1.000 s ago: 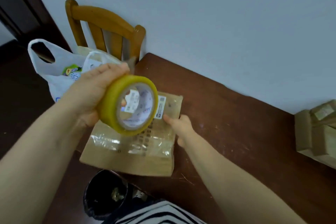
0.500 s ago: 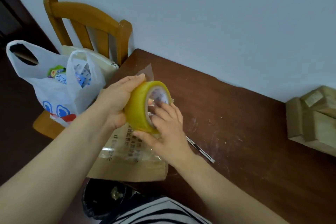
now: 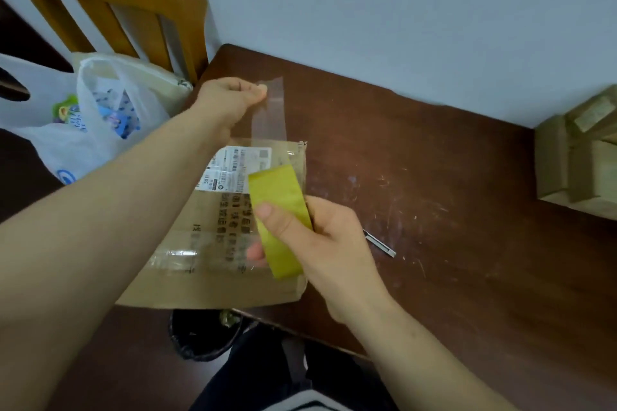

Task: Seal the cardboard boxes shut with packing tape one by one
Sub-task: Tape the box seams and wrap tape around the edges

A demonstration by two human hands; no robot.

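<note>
Over the cardboard box [image 3: 213, 264], the right hand [image 3: 320, 240] grips the tape roll [image 3: 280, 220] while the left hand [image 3: 230, 100] pinches the drawn-out strip [image 3: 270, 113], which likely needs pressing onto the seam next.

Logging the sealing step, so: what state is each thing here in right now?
cardboard box, lying flat on the table, flaps closed
tape roll, held in the right grip over the box
tape strip, pulled out, stretched from roll to left grip
left grip, pinches the strip's end
utility knife, lying on the table, untouched
</note>
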